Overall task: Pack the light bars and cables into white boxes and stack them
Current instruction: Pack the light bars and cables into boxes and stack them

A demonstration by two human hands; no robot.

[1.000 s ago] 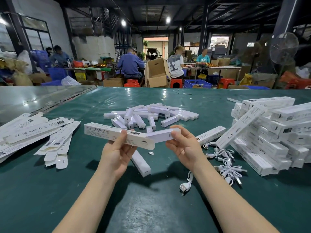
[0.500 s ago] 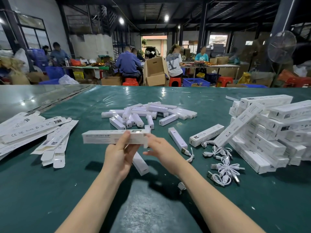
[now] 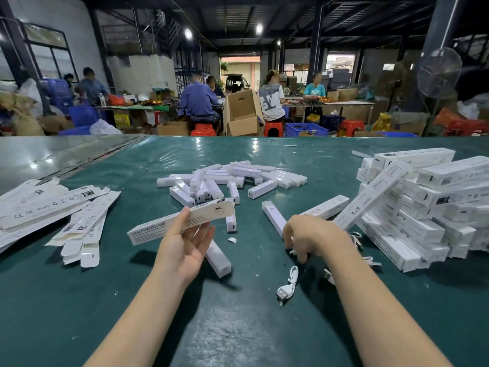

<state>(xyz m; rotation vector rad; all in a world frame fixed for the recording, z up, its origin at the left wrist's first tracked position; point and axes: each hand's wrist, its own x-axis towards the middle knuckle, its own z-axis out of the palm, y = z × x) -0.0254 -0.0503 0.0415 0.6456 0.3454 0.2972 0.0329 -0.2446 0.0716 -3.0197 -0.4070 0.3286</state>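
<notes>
My left hand [image 3: 185, 247] holds a long white box [image 3: 169, 225] above the green table [image 3: 105, 300], thumb on top, with its flap end open toward the right. My right hand [image 3: 309, 234] is down on the table with curled fingers pinching a white cable [image 3: 291, 251] beside a loose light bar [image 3: 274, 218]. Another cable [image 3: 287, 286] lies nearer to me. A second light bar [image 3: 218, 256] lies under my left hand. A heap of light bars [image 3: 238, 178] sits mid-table. Packed white boxes [image 3: 423, 207] are stacked at the right.
Flat unfolded boxes [image 3: 53, 207] lie spread at the left. More cables [image 3: 370, 259] lie against the foot of the box stack. Beyond the table's far edge, several people sit at work among cardboard cartons [image 3: 242, 112] and stools.
My right hand has left the box's end and dropped right and down onto the cables. My left hand has tilted the box, raising its right end with the flap open.
</notes>
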